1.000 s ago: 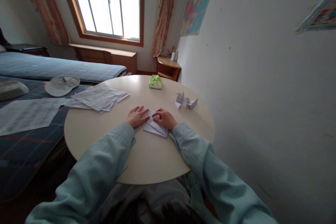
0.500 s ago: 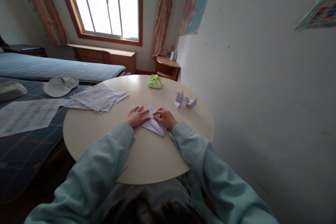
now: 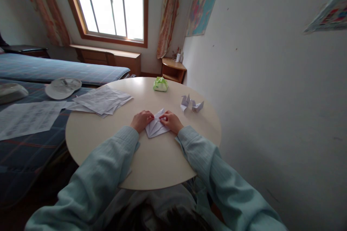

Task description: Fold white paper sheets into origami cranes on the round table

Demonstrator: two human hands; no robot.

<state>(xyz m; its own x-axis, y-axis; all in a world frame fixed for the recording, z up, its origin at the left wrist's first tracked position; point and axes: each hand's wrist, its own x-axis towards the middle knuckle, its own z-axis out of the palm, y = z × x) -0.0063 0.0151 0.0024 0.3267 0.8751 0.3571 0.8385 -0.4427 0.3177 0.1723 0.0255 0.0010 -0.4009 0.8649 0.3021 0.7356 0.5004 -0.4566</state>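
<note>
A folded sheet of white paper [image 3: 156, 127] with several creases lies on the round table [image 3: 162, 166] between my hands. My left hand [image 3: 142, 120] pinches its left edge, the fingers drawn together. On the other side my right hand [image 3: 171, 120] has thumb and fingertips closed on the paper's right part. My fingers cover portions of both side edges. To the right of my hands stand two folded paper birds [image 3: 185, 102], one close beside the other.
A green tissue pack [image 3: 160, 84] stands near the table's far edge. Loose paper sheets [image 3: 101, 100] overlap at the left, reaching toward the bed. A white cap [image 3: 63, 88] rests on the bed [image 3: 58, 115]. The wall [image 3: 260, 115] rises along the right.
My left hand has gone from lying spread on the paper to pinching its left edge. The paper has turned slightly, its top point now further right. My right hand stays nearly in place.
</note>
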